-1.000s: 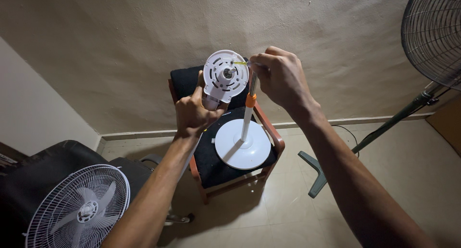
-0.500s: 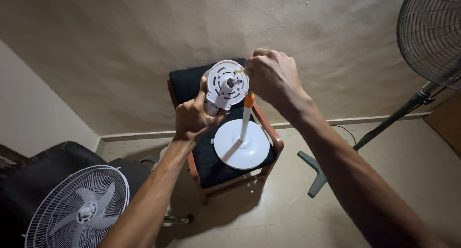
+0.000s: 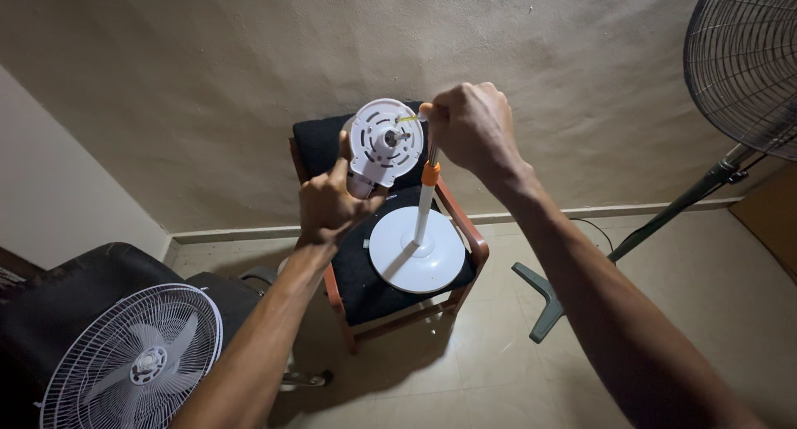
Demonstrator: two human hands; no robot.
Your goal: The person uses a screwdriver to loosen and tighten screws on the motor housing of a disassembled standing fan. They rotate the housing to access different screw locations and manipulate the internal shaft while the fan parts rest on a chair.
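My left hand [image 3: 330,203] grips the white fan motor housing [image 3: 383,145] from below and behind, its round slotted face turned toward me with a metal shaft at the centre. My right hand [image 3: 469,123] is closed on a thin tool with a yellowish shaft [image 3: 407,118], its tip at the right rim of the housing. Under the hands stands the fan's white pole with an orange collar [image 3: 429,173] on a round white base [image 3: 417,250], resting on a black-cushioned wooden chair [image 3: 462,230].
A white fan head with its grille [image 3: 133,364] lies on a dark seat at the lower left. A tall dark pedestal fan [image 3: 743,59] stands at the right, its foot [image 3: 541,300] on the tiled floor. A beige wall is behind the chair.
Both hands and the motor housing have drifted slightly with the view. The right hand stays at the housing's right rim with the tool, closing in a little.
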